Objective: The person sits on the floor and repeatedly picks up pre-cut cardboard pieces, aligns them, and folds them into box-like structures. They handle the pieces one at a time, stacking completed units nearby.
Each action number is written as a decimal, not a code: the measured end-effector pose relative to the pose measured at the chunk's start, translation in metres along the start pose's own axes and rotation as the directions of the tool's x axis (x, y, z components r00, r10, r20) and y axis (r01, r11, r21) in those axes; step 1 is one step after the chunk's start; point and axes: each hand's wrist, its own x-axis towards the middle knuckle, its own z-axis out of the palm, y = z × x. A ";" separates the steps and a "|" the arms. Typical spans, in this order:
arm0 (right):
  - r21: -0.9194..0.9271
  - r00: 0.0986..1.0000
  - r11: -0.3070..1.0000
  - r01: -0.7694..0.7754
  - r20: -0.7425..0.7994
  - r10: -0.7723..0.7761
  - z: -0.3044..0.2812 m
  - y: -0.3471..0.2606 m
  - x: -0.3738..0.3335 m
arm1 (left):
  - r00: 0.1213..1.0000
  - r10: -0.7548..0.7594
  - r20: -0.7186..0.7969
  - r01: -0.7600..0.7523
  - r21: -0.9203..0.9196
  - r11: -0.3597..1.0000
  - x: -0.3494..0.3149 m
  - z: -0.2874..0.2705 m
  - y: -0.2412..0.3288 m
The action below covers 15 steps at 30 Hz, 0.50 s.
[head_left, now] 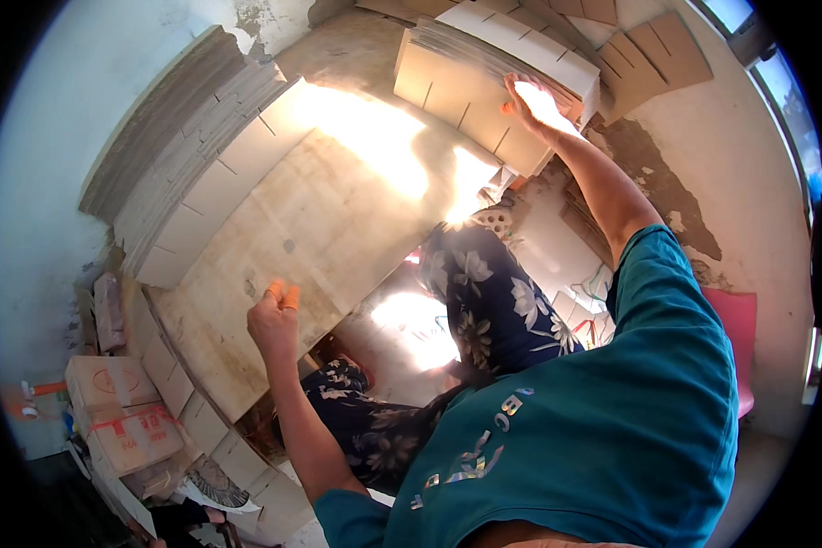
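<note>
Cardboard sheets, tan and slotted, form a stack (461, 96) at the far right end of the worktable (219, 301). Your right hand (537, 108) is the nearer of the two: it lies at the right end of this stack, fingers at the top edge, an orange cover on one digit. Glare washes out that hand; whether it pinches a sheet or merely rests cannot be told. Note the long axis: the stack runs crosswise to the worktable's length, slotted face toward you. Your left hand (272, 324) is well apart, over the worktable's near left part, fingers half curled, two orange-covered tips side by side, nothing visible in the grasp. From it, the stack lies ahead and right. A second stack (201, 192) lines the worktable's far left edge.
</note>
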 end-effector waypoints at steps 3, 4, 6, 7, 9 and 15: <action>0.154 0.997 0.986 -0.060 0.053 0.053 -0.016 -0.006 -0.001 | 0.995 0.026 0.101 -0.028 0.017 0.999 -0.004 0.015 -0.022; 0.183 0.992 0.977 -0.112 0.072 0.100 -0.008 0.002 0.002 | 0.989 0.031 0.147 -0.039 0.053 0.998 -0.005 0.016 -0.025; 0.240 0.974 0.946 -0.219 0.105 0.199 -0.006 0.010 0.010 | 0.992 -0.001 0.129 0.004 -0.022 1.000 -0.003 0.017 -0.023; 0.206 0.983 0.961 -0.184 0.028 0.182 -0.003 0.013 0.007 | 0.993 -0.017 0.120 0.024 -0.059 0.998 -0.002 0.018 -0.022; 0.190 0.983 0.966 -0.178 0.077 0.166 -0.013 0.010 0.008 | 0.993 0.007 0.121 -0.004 -0.023 1.000 -0.002 0.015 -0.023; 0.319 0.940 0.899 -0.300 -0.064 0.336 -0.053 -0.035 0.009 | 0.992 -0.009 0.122 0.015 -0.047 0.999 -0.001 0.013 -0.025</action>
